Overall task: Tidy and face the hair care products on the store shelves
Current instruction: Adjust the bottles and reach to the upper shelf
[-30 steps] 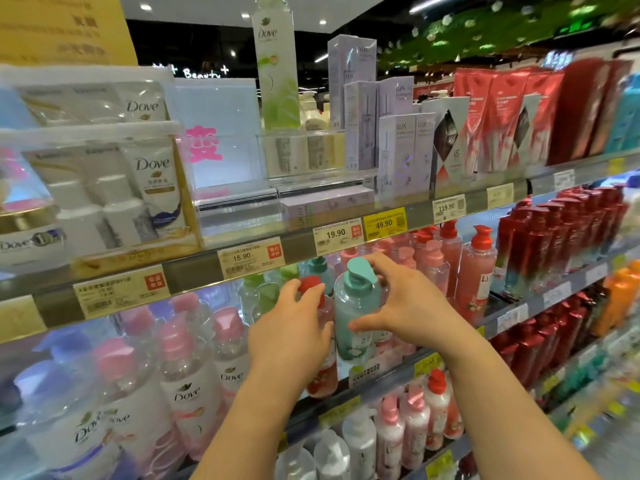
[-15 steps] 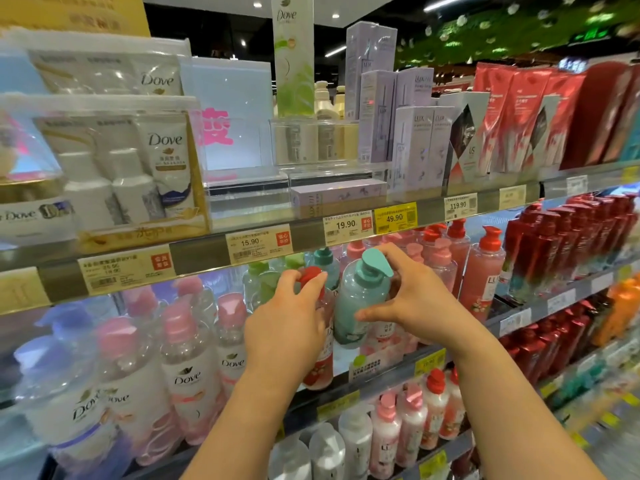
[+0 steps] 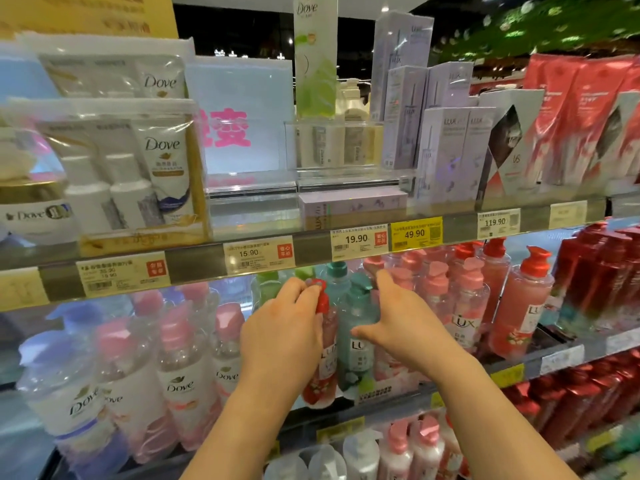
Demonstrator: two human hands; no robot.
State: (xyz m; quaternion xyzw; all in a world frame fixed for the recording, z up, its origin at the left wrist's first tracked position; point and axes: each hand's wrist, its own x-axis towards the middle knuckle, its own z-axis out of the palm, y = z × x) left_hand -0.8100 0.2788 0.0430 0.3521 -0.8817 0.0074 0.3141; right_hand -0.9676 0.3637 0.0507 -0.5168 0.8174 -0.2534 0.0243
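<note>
Teal bottle (image 3: 356,327): middle shelf (image 3: 519,367), upright, long axis 12–6. Right hand (image 3: 398,327) at its 3, fingers spread, touching side, nearer. Left hand (image 3: 284,334) at 9, pinching red pump (image 3: 320,296) of neighbouring red bottle (image 3: 320,368).

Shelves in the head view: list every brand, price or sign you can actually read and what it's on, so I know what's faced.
"Dove": tall green bottle on top.
"Dove": tube in clear gift pack.
"Dove": white pump bottles, middle shelf.
"LUX": teal bottle between left hand and right hand.
"LUX": lilac boxes.
"15.90", "19.90", "49.90", "119.90": price tags on shelf edge.
Fine print, pink sign characters: unreadable.
</note>
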